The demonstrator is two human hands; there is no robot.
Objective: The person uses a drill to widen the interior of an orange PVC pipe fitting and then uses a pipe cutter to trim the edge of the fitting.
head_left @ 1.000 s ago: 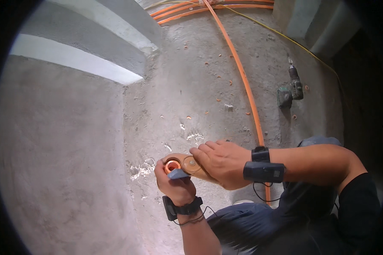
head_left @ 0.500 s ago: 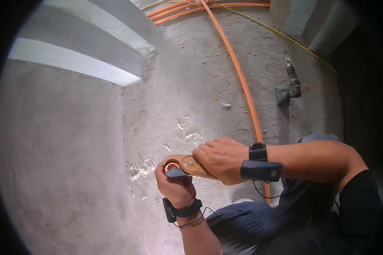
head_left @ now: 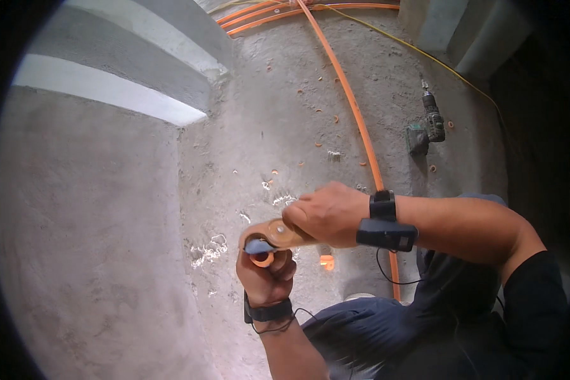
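Observation:
My left hand (head_left: 265, 278) is closed around a short orange pipe (head_left: 262, 260), whose round open end faces up between the fingers. The right hand (head_left: 329, 212) grips the handles of a tan pipe cutter (head_left: 284, 234). The cutter's hooked jaw and bluish-grey blade (head_left: 256, 246) sit right at the pipe's end, just above my left fingers. Whether the blade still touches the pipe I cannot tell. Most of the pipe is hidden inside my left fist, and the cutter's handles are mostly covered by my right hand.
A long orange pipe (head_left: 354, 107) runs across the concrete floor under my right forearm. A cordless drill (head_left: 432, 123) lies at the right. White shavings (head_left: 210, 250) and an orange piece (head_left: 327, 262) lie nearby. A yellow cable (head_left: 418, 50) crosses the back, and concrete pillars (head_left: 164, 57) rise at far left.
My right hand and the cutter have moved up slightly. The pipe's end now shows below the blade instead of inside the jaw. An orange piece has come into view beneath the cutter.

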